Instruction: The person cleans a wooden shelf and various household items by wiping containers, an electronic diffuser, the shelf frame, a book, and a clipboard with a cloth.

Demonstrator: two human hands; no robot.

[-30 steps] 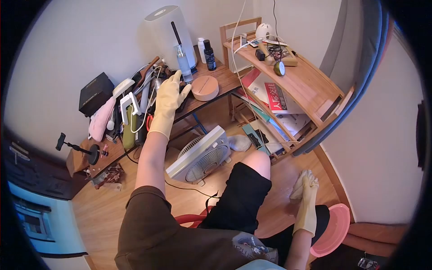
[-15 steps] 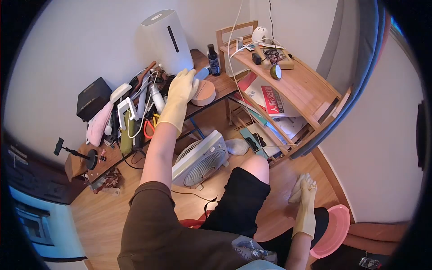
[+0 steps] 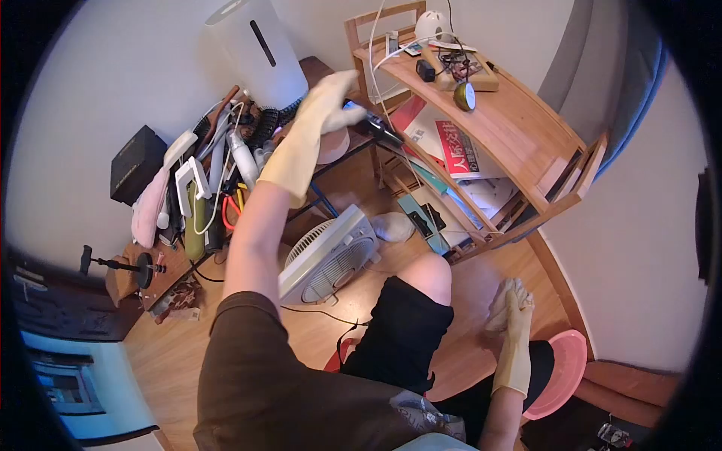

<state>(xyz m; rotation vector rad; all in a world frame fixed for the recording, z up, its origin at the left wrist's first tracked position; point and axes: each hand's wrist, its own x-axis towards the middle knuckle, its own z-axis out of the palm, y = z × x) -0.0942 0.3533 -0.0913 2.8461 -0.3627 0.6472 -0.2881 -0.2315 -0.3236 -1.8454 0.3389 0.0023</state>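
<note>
My left hand (image 3: pixel 323 109), in a pale yellow rubber glove, is stretched over the desk with its thumb apart from its fingers. Just right of the thumb, a dark bottle (image 3: pixel 383 131) lies tilted at the desk's edge; whether they touch is unclear. Partly hidden under the hand is a round pinkish-tan box (image 3: pixel 335 145). A white tower-shaped appliance (image 3: pixel 259 52) stands behind it. Low at the right, my right hand (image 3: pixel 516 310), in a matching glove, is closed around a pale crumpled cloth (image 3: pixel 498 310) near the floor.
Brushes, a white spray bottle (image 3: pixel 243 161) and orange-handled pliers (image 3: pixel 229 212) crowd the desk's left. Below stands a box fan (image 3: pixel 331 259). A wooden shelf (image 3: pixel 519 143) with books and cables leans at right. A pink basin (image 3: pixel 560 376) sits beside my right leg.
The dark bottle has gone from upright to tilted over towards the right. My left hand has lifted off the round box and shifted right along the desk. My right hand has barely moved.
</note>
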